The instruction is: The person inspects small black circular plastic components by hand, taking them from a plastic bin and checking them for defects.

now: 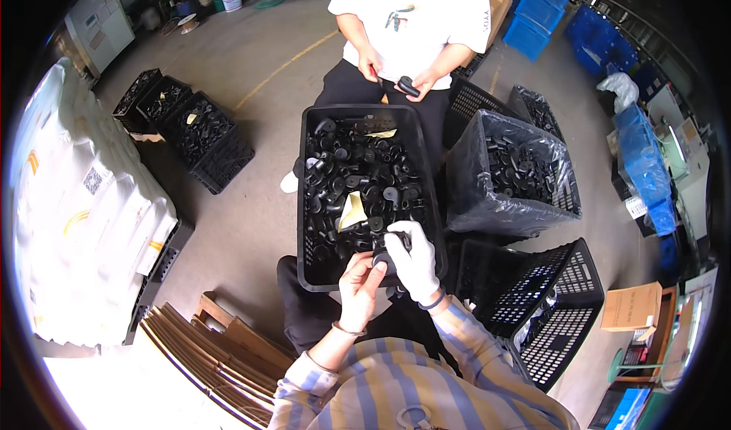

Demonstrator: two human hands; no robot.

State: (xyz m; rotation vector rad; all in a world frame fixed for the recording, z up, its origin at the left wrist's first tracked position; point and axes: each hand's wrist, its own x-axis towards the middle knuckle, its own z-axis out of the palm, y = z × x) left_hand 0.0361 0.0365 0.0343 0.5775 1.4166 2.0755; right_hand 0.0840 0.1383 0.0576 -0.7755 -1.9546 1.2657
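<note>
Over the near end of a black plastic crate (306, 266), both my hands are closed on one black plastic part (384, 260) with a rounded end. My bare left hand (360, 284) pinches it from the left, thumb on top. My right hand (413, 261), in a white glove, grips it from the right; its fingers partly cover the part. Many similar black parts (335, 171) fill the crate, with a yellow paper slip (352, 211) lying on them. Across the crate, a person in a white shirt holds another black part (408, 86).
To the right stand a bin lined with black plastic (487, 194), holding black parts, and a tilted perforated crate (560, 308). Filled crates (221, 159) sit at the left on the floor. White sacks (91, 209) and flattened cardboard (205, 361) flank my left side.
</note>
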